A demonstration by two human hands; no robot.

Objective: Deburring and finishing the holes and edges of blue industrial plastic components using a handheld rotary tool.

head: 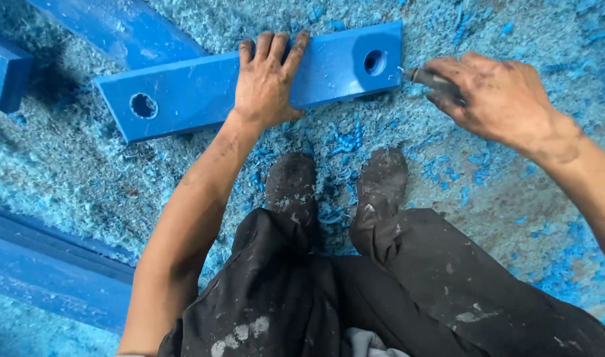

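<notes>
Blue plastic bar with two round holes lies flat on the shaving-covered floor, just ahead of my shoes. Left hand presses down on its middle, fingers together, tips hooked over the far edge. Right hand grips a dark tool, fingers wrapped tight; its tip touches the bar's right end.

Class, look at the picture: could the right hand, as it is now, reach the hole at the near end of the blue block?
Probably yes. The right hand holds a tool whose tip is at the end of the block, beside the hole; nothing lies between them.
</notes>
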